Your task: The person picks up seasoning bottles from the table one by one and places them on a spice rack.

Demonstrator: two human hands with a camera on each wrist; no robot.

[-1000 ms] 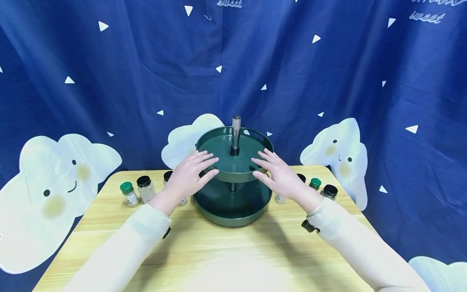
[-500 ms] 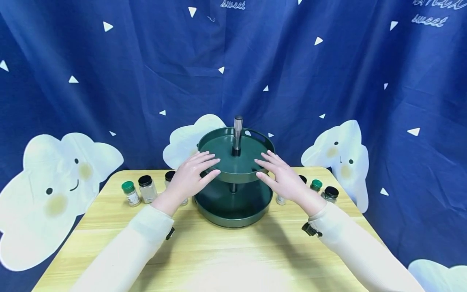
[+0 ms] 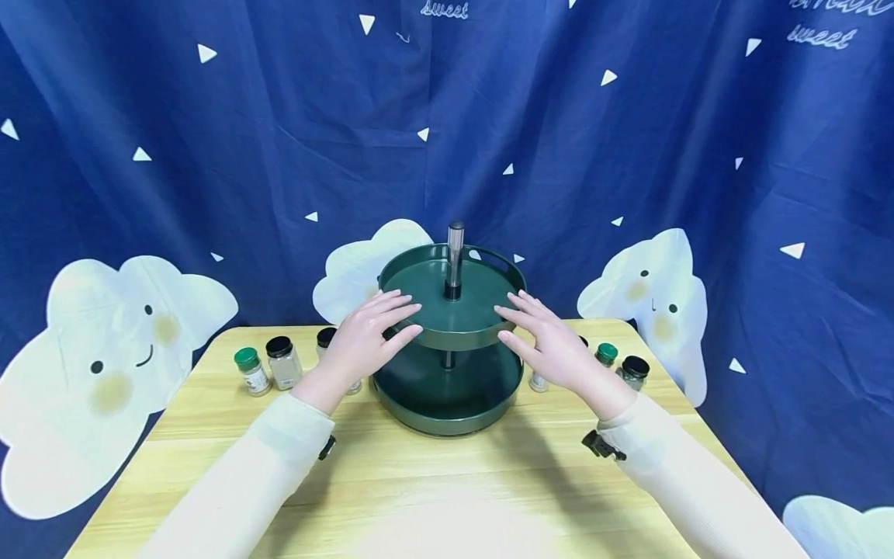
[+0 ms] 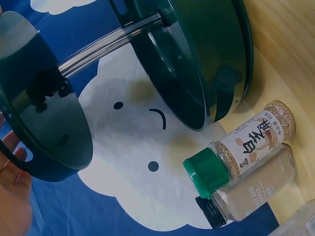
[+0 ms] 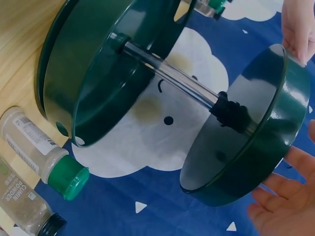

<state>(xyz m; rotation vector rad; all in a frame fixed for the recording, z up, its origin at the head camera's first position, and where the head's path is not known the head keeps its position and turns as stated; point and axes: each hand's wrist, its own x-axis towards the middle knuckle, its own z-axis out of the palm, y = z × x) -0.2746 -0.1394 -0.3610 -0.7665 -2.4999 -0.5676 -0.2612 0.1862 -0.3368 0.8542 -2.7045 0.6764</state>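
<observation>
A dark green two-tier round rack stands on the table, its upper tray (image 3: 454, 339) joined to the lower tray (image 3: 447, 424) by a metal post (image 3: 455, 256). At the upper tray's left side is my left hand (image 3: 363, 338), fingers spread and pointing inward. My right hand (image 3: 555, 349) mirrors it on the right, fingers extended. In the left wrist view, left fingers (image 4: 11, 172) lie by the tray's handle slot; right fingers (image 5: 283, 187) are beside the rim in the right wrist view. Whether they touch it I cannot tell. Both trays hold nothing visible.
Left of the rack stand a green-capped sesame jar (image 4: 253, 140), a black-capped jar (image 3: 284, 365) and another black-capped jar (image 3: 326, 339). To the right are a green-capped jar (image 3: 606, 355), a black-capped jar (image 3: 634, 372) and a partly hidden jar (image 3: 538, 383). A blue curtain (image 3: 447, 116) hangs behind.
My right hand has shifted slightly right, outward from the upper tray. My left hand keeps its place beside the tray. The rack and jars stay put; the head view shifted slightly.
</observation>
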